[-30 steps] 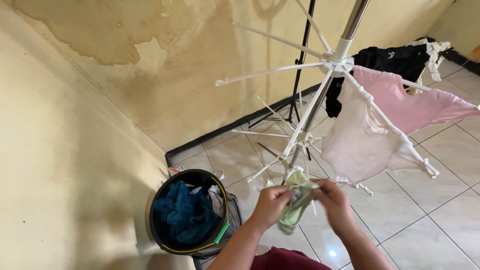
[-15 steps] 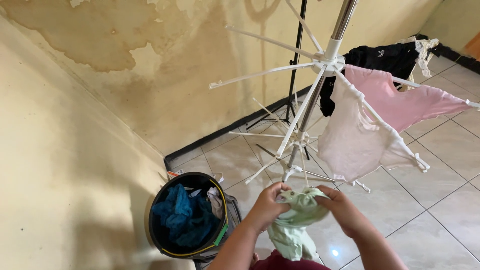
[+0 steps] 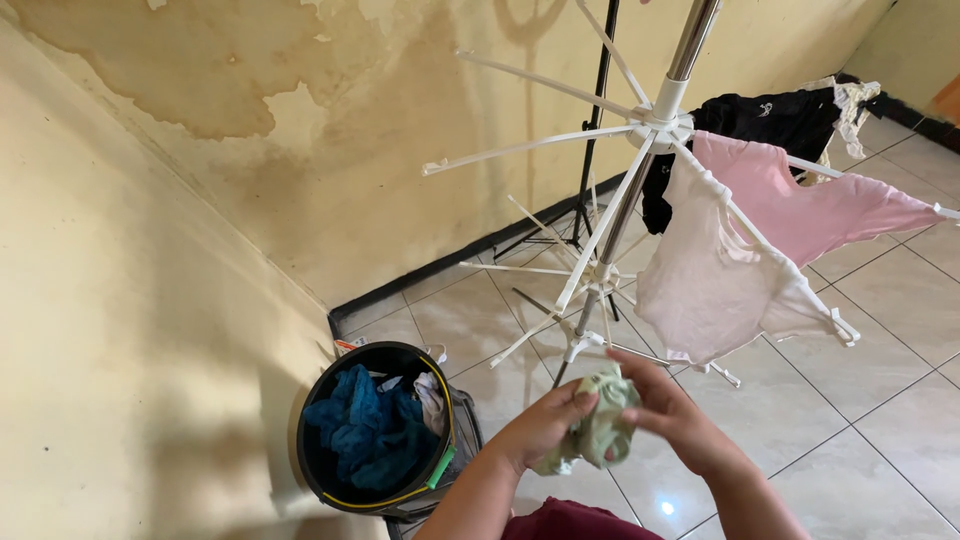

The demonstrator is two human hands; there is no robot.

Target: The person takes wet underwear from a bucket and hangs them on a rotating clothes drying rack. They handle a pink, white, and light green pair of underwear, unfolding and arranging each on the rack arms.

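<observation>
Green cloth (image 3: 598,430) sat bunched in both our hands (image 3: 545,425), gripped; three garments hung on the rack (image 3: 640,150), more waited in the bucket (image 3: 375,435).

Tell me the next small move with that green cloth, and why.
Probably shake it open. Both hands, left hand and right hand, hold the green cloth bunched into a wad, so it cannot drape yet. The drying rack just ahead has a bare white arm pointing left, beside the hung white shirt.
</observation>
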